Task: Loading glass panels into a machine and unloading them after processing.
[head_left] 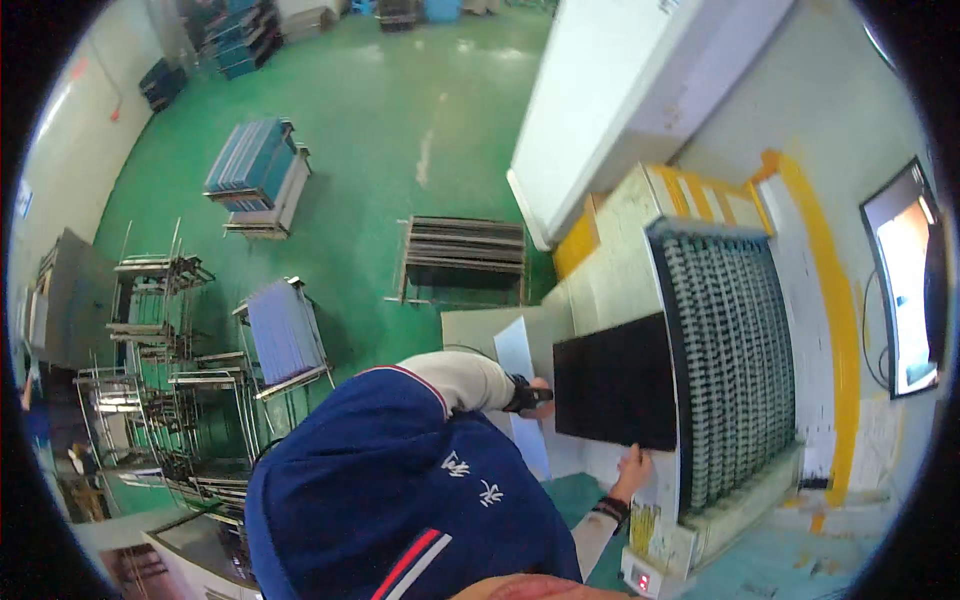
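A black rectangular panel (612,385) lies almost flat in front of me, its right side up against a machine bed of wheeled rollers (735,360). At the panel's left edge is my left hand (541,399), its fingers closed on that edge and partly hidden; something dark is round the wrist. My right hand (633,470) pinches the panel's lower edge close to its right corner, with a dark band on that wrist. A pale, light-blue sheet (520,355) stands beneath and beside my left forearm.
Racks of upright panels stand on the green floor: a dark-panel rack (465,258), a lilac-panel rack (285,332) and a blue-panel rack (250,160). Several metal frames (160,300) crowd the left. A white cabinet (610,90) rises ahead, and a screen (905,280) hangs at right.
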{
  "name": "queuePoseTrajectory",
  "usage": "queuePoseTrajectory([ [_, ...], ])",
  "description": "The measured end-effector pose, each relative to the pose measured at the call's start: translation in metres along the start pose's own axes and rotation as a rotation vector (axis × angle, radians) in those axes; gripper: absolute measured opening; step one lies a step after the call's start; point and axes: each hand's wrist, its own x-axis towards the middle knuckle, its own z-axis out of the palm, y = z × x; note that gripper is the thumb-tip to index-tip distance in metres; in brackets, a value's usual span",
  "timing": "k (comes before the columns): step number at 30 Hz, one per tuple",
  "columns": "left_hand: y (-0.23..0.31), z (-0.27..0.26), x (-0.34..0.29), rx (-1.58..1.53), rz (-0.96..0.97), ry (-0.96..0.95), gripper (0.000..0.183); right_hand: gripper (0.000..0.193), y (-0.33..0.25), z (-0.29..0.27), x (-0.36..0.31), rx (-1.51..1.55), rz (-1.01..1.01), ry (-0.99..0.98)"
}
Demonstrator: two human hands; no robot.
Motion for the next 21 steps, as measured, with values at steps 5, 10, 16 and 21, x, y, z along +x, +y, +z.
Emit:
queuePoseTrajectory([
  [5, 0.056, 0.022, -0.039, -0.157, 0.539, -0.231, 0.016, 0.047, 0.060, 0.022, -0.043, -0.147, -0.079, 0.051],
  [10, -0.037, 0.013, -0.010, -0.730, 0.868, -0.105, 0.015, 0.053, -0.026, 0.078, -0.106, -0.325, -0.189, -0.341],
  [16, 0.178, 0.024, -0.099, 1.344, 0.000, -0.147, 0.008, 0.046, -0.044, 0.114, -0.145, -0.727, -0.376, -0.624],
  [21, 0.138, 0.028, -0.091, 1.247, 0.041, -0.108, 0.007, 0.031, -0.024, 0.135, -0.149, -0.746, -0.411, -0.569],
])
